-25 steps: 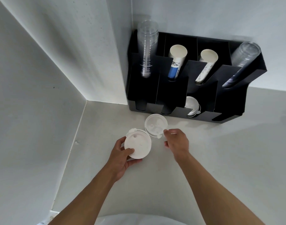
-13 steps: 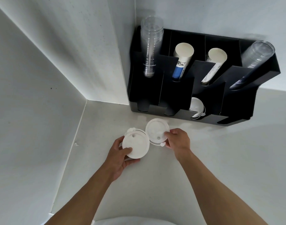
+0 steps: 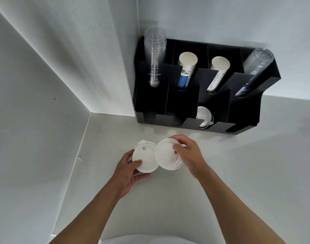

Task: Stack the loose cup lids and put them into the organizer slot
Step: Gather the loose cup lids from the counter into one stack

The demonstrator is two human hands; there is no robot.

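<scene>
My left hand (image 3: 127, 170) grips a white cup lid (image 3: 145, 158), flat side up, with more lid edges showing behind it. My right hand (image 3: 189, 155) holds a second white lid (image 3: 166, 155) right beside the first, their rims touching or overlapping. Both lids hover just above the white counter (image 3: 238, 164). Behind them stands the black organizer (image 3: 182, 104) against the wall. Its third lower slot from the left holds several white lids (image 3: 204, 116) on edge.
The organizer's upper slots carry a clear cup stack (image 3: 155, 55) at the left, two paper cup stacks (image 3: 186, 67) in the middle and another clear stack (image 3: 254, 67) at the right. White walls close the corner at the left and back.
My right hand has turned its lid over and brought it closer against the lid in my left hand. The view has shifted a little nearer the organizer.
</scene>
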